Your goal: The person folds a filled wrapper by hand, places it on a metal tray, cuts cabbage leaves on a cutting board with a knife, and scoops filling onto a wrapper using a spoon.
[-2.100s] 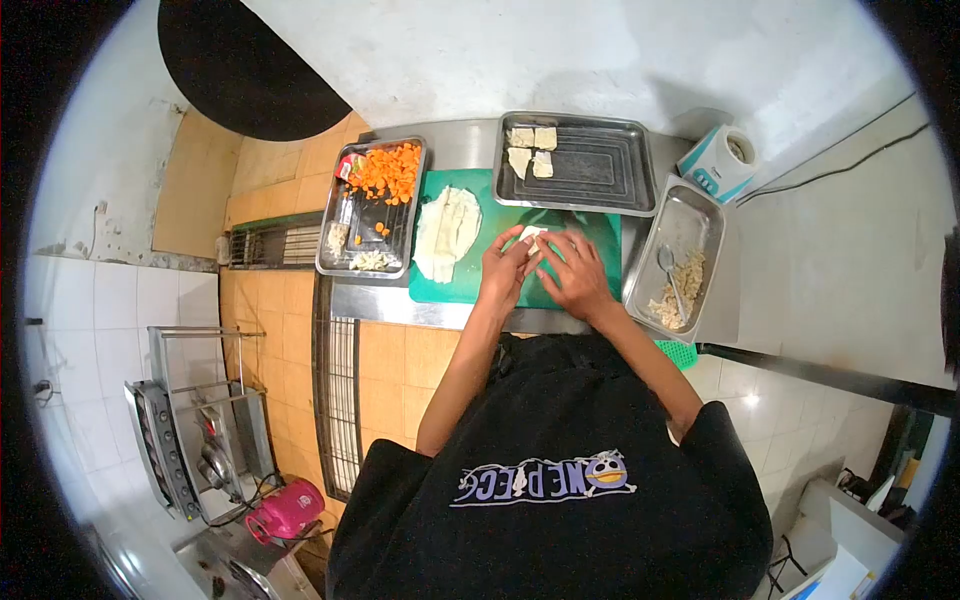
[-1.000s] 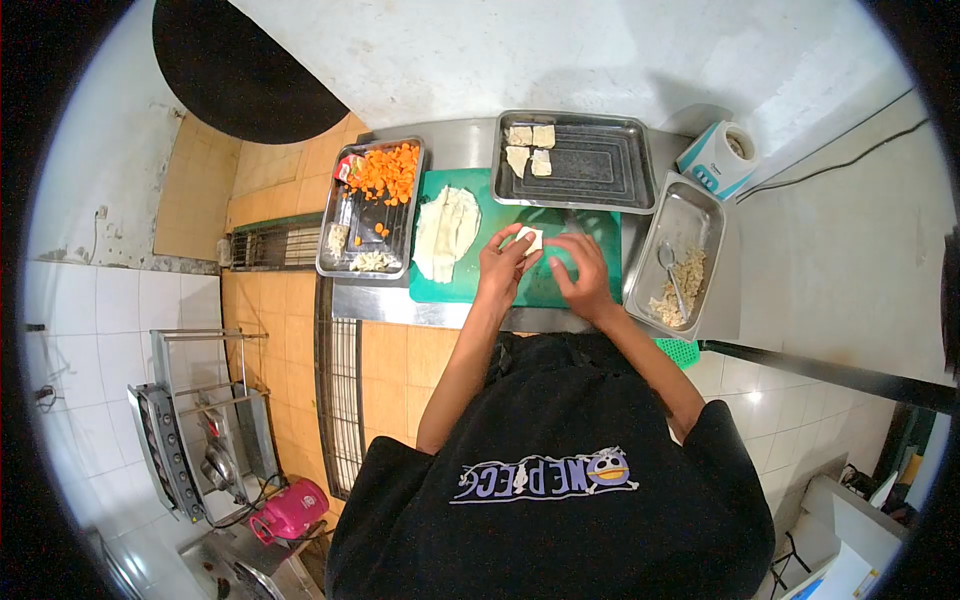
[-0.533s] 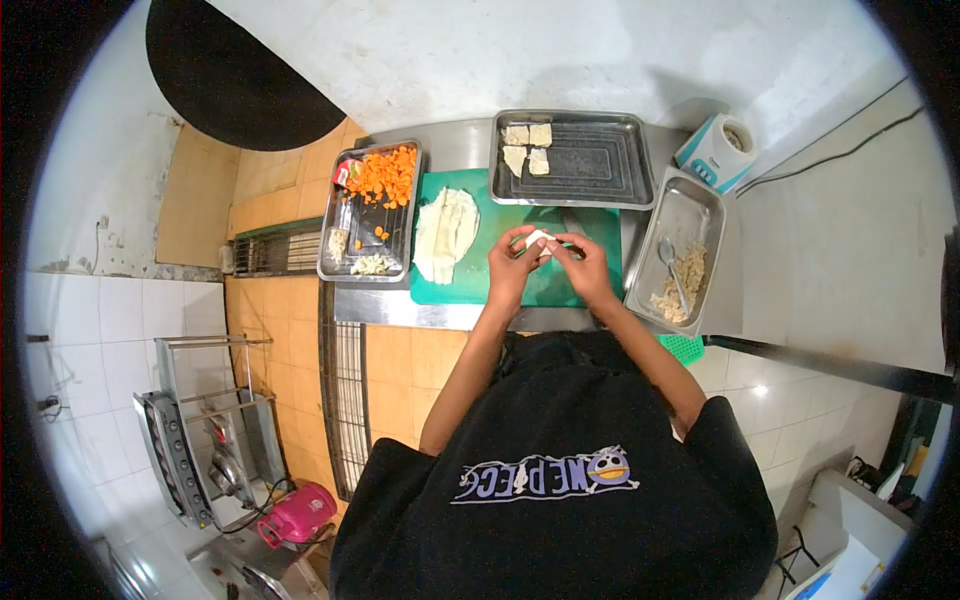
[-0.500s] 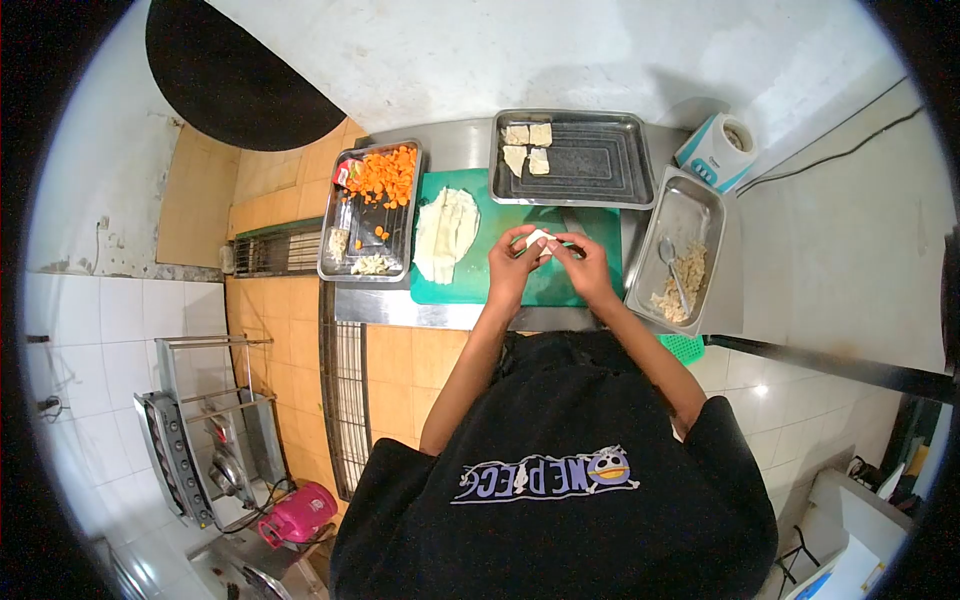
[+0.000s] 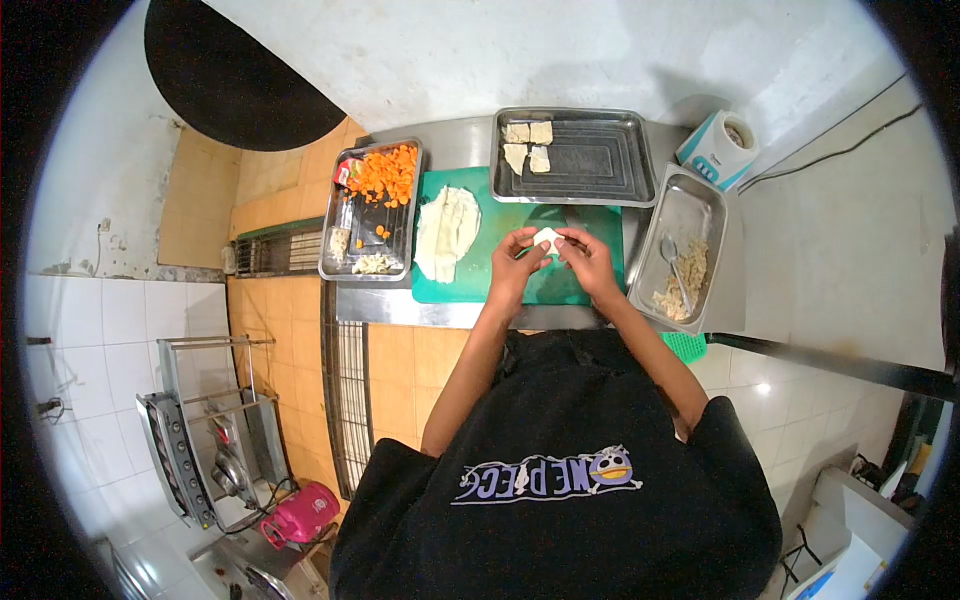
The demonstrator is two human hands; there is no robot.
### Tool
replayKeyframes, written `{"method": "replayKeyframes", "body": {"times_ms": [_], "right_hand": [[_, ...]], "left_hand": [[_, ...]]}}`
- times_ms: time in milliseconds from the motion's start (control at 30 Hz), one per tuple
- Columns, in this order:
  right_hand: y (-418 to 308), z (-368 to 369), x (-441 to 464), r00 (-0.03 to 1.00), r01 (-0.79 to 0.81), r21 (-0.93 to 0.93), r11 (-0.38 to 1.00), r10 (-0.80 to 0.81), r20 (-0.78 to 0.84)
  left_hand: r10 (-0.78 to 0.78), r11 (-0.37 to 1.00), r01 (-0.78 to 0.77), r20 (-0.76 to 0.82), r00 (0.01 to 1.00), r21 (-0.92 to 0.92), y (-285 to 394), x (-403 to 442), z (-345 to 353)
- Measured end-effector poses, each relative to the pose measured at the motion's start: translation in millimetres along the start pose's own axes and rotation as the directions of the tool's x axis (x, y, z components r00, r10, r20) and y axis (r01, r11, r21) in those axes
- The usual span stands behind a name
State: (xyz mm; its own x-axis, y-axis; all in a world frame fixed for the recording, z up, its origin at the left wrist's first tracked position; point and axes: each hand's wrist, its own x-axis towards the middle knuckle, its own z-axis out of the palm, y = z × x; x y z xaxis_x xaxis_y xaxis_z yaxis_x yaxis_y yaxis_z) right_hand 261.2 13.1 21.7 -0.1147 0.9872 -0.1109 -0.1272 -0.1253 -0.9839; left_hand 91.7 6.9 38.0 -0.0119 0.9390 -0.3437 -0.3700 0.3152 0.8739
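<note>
Over the green cutting board [image 5: 460, 290], my left hand [image 5: 512, 262] and my right hand [image 5: 586, 264] meet around a small white piece of dough [image 5: 546, 238]. The fingers of both hands are closed on its edges, pinching it from either side. On the board's left part lies a flat sheet of dough [image 5: 447, 235], its strips overlapping. Behind my hands, a dark metal tray [image 5: 590, 160] carries several flat, pale dough pieces [image 5: 528, 145]. What the held dough contains, if anything, cannot be made out.
At left, a tray [image 5: 345, 215] holds chopped carrots [image 5: 385, 175] and a small pale heap [image 5: 371, 264]. A steel pan [image 5: 712, 205] at right contains crumbly filling [image 5: 690, 275] and a spoon [image 5: 674, 265]. A white-and-teal roll [image 5: 722, 150] stands behind it.
The piece of dough has shifted slightly and shows more of its white face between my fingers. Both hands stay in nearly the same place over the board.
</note>
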Motion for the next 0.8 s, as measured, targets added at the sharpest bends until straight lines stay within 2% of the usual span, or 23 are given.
{"method": "replayKeyframes", "body": {"times_ms": [33, 100, 200, 267, 367, 400, 467, 733, 800], "right_hand": [[0, 0, 0, 1.000, -0.005, -0.001, 1.000, 0.005, 0.000], [-2, -3, 3, 0.985, -0.157, 0.075, 0.985, 0.151, 0.078], [-7, -4, 0, 0.959, -0.261, 0.142, 0.955, 0.239, 0.154], [-5, -7, 2, 0.955, -0.260, 0.140, 0.955, 0.233, 0.185], [-7, -4, 4, 0.941, -0.296, 0.165, 0.941, 0.258, 0.217], [-8, -3, 5, 0.937, -0.322, 0.226, 0.919, 0.276, 0.214], [-6, -2, 5, 0.929, -0.363, 0.332, 0.871, 0.307, 0.208], [-14, 6, 16, 0.930, -0.364, 0.292, 0.884, 0.333, 0.152], [-15, 8, 22, 0.924, -0.382, 0.284, 0.879, 0.362, 0.122]], "left_hand": [[-0.007, 1.000, 0.006, 0.016, 1.000, 0.021, 2, 0, -1], [-0.017, 0.999, 0.016, 0.031, 0.999, 0.036, 5, 0, -4], [0.011, 0.996, -0.016, 0.056, 0.998, 0.088, 5, 0, -5], [0.014, 0.983, -0.019, 0.028, 1.000, 0.183, 6, 2, -8], [0.005, 0.976, -0.011, 0.032, 0.999, 0.216, 1, 6, -12], [-0.011, 0.997, 0.007, 0.049, 0.999, 0.076, 2, 5, -11], [-0.001, 0.997, -0.001, 0.031, 1.000, 0.076, 3, 6, -11], [0.037, 0.987, -0.045, 0.055, 0.998, 0.156, -1, 17, -22], [-0.009, 1.000, 0.009, -0.005, 1.000, -0.001, -5, 21, -26]]}}
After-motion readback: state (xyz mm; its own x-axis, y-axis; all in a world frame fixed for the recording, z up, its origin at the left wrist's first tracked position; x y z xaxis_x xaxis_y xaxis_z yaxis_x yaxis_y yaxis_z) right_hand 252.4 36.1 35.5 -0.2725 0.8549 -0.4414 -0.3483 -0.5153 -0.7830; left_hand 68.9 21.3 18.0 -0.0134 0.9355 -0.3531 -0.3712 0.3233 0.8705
